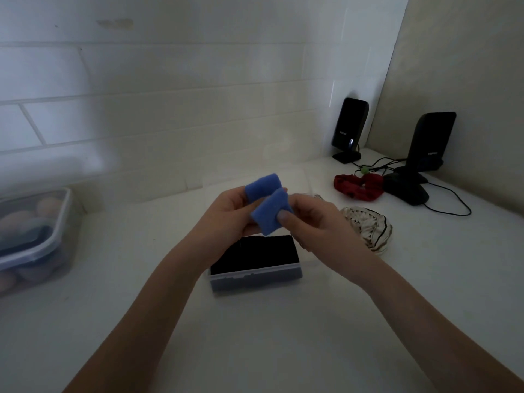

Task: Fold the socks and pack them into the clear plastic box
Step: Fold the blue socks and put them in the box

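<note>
A blue sock (269, 204), doubled over into a short bent strip, is held in the air between both hands. My left hand (226, 215) pinches its upper end, and my right hand (314, 219) grips its lower end with the thumb on the front. Directly below them stands the clear plastic box (255, 276) on the white counter, with a black folded sock (256, 255) lying inside it. A red sock (358, 186) is bunched up at the right rear. A cream sock with dark stripes (368, 229) lies crumpled just right of my right hand.
Two black speakers (350, 129) (428, 148) with cables stand in the right rear corner. A lidded plastic container (34, 239) holding rounded items sits at the left edge. A tiled wall (170, 109) rises behind the counter.
</note>
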`<control>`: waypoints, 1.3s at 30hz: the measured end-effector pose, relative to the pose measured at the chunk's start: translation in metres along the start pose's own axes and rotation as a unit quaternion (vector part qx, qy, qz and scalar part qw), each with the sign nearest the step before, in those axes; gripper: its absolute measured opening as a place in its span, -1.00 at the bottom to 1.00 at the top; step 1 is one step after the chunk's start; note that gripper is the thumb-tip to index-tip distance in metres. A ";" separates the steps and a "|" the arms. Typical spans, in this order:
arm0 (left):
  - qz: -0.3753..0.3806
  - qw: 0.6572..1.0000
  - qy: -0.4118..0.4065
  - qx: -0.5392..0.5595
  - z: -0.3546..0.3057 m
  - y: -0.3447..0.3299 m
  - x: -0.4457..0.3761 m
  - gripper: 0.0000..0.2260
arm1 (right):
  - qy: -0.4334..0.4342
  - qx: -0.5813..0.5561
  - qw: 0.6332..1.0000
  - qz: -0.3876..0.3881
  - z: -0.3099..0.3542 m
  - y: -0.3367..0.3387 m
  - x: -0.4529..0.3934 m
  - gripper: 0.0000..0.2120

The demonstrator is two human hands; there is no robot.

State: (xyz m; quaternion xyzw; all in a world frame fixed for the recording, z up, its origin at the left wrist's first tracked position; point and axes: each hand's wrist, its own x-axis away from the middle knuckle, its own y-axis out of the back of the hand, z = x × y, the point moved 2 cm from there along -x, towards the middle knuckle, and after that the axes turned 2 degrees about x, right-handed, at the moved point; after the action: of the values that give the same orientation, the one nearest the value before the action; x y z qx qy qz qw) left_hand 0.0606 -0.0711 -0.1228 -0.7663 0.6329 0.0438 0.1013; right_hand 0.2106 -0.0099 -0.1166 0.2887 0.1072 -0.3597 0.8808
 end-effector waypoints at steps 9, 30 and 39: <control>0.000 0.998 -0.039 -0.049 -0.003 -0.006 0.002 -0.72 | -0.084 -0.170 0.981 -0.039 0.005 -0.006 0.000 -0.79; -0.056 0.981 0.088 0.160 -0.010 0.000 -0.002 -0.47 | 0.056 -0.037 0.994 -0.090 0.014 0.010 0.000 -0.57; 0.083 0.975 0.184 0.091 -0.004 -0.007 0.006 -0.45 | 0.116 0.024 0.992 -0.040 0.016 0.000 0.003 -0.62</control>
State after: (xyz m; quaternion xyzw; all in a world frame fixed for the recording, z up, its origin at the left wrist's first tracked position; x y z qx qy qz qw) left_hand 0.0686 -0.0770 -0.1190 -0.6935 0.7035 -0.1479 0.0483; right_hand 0.2127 -0.0211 -0.1046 0.3449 0.2110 -0.3610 0.8404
